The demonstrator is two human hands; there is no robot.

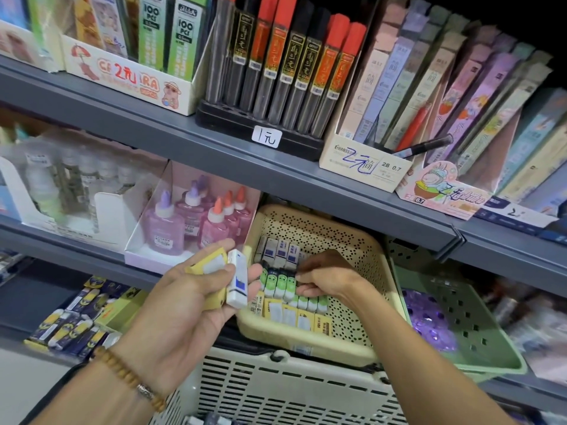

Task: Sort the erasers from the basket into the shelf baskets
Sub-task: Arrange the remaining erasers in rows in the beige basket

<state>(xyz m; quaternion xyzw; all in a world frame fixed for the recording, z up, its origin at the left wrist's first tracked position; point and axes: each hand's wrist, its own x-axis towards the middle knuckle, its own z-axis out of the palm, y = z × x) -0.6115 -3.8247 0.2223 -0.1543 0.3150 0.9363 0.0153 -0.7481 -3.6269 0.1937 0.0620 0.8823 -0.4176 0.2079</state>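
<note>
My left hand (196, 297) holds a white eraser with a blue label (237, 279) and yellow-sleeved erasers (211, 265) in front of the shelf. My right hand (325, 279) reaches into the cream perforated shelf basket (352, 240), its curled fingers touching a row of green-and-white erasers (277, 282). White and blue erasers (280, 254) stand behind that row, and yellow erasers (294, 317) lie in front. A white slatted basket (276, 388) sits below my arms, its contents mostly hidden.
A green basket (469, 326) with purple items stands to the right of the cream one. Pink and purple glue bottles (196, 219) fill a box to the left. Dark blue and yellow erasers (70, 329) lie on the lower left shelf. Pencil lead tubes (282, 65) line the upper shelf.
</note>
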